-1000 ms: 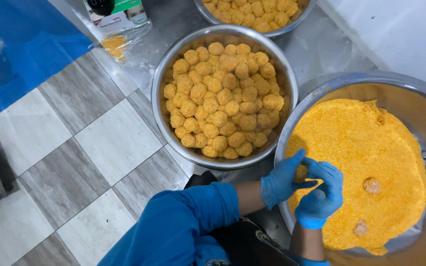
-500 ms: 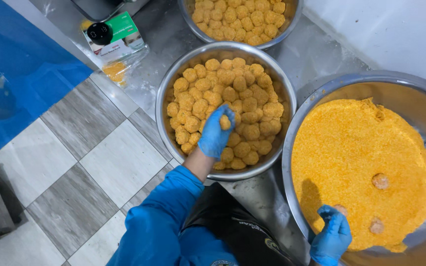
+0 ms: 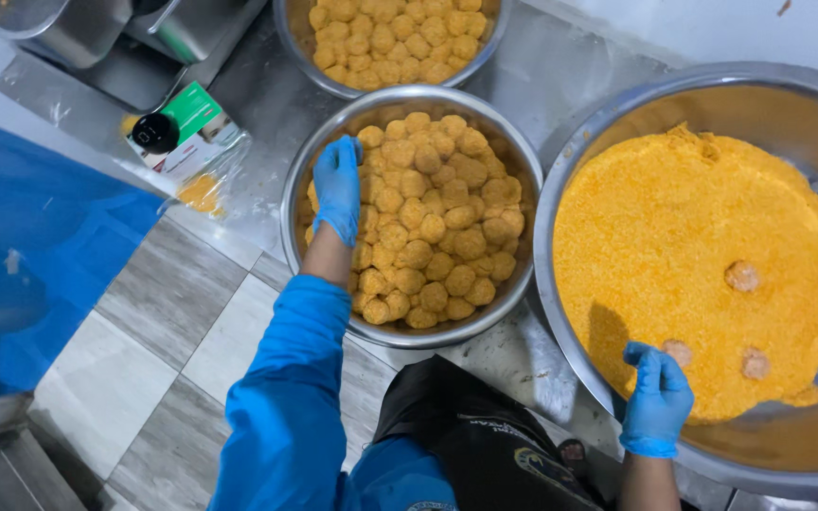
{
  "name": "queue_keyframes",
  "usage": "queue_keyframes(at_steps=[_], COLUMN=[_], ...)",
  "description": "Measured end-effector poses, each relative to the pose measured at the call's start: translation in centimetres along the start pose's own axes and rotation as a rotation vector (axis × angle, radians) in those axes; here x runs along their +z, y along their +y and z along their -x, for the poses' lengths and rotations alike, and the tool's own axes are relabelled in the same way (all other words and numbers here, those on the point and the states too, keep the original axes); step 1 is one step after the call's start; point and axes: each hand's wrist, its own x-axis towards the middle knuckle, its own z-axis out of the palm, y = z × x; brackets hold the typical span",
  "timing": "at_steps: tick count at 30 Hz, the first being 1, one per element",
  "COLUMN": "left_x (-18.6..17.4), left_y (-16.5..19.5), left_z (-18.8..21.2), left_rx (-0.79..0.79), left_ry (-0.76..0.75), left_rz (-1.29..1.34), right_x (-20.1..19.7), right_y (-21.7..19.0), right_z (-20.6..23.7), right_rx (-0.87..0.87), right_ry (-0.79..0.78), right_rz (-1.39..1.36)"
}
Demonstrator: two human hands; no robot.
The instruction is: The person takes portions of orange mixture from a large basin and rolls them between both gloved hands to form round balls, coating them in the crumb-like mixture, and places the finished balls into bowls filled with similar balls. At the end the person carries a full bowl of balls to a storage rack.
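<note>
My left hand (image 3: 338,186), in a blue glove, lies palm down on the breaded balls (image 3: 433,227) piled in the middle steel bowl (image 3: 513,161); whether it grips one I cannot tell. My right hand (image 3: 655,397), also gloved, rests on the near edge of the orange breadcrumbs (image 3: 684,246) in the large steel basin (image 3: 570,350), fingers curled beside an uncoated ball (image 3: 679,352). Two more pale balls (image 3: 741,275) lie half sunk in the crumbs.
A second bowl of breaded balls (image 3: 390,43) stands behind the middle one. A green and white packet under a dark bottle cap (image 3: 177,137) lies at left on the steel counter. Blue plastic (image 3: 30,265) covers the left side above grey and white floor tiles.
My left hand has left the crumb basin, carried a ball over to the middle bowl and now lies further into the pile. My right hand stays at the basin's near edge.
</note>
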Motion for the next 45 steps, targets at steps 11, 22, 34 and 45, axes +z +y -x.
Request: queue_keyframes(at_steps=[11, 22, 34, 45], left_x=[24.1, 34.2, 32.6, 32.1], left_y=[-7.1, -11.8, -12.0, -12.5], left_z=[28.2, 36.3, 37.2, 35.6], left_rx=[0.006, -0.687, -1.161, -1.451], left_ry=[-1.007, -1.223, -0.952, -0.875], left_rz=[-0.257, -0.585, -0.157, 0.347], right_x=[3.3, -0.4, -5.5, -2.9], right_y=[-1.3, 1.3, -4.0, 3.0], right_z=[-6.4, -9.1, -9.7, -9.9], right_rx=[0.664, 0.927, 0.871, 0.454], right_ry=[-0.244, 0.139, 0.068, -0.096], right_rz=[0.927, -0.090, 0.717, -0.086])
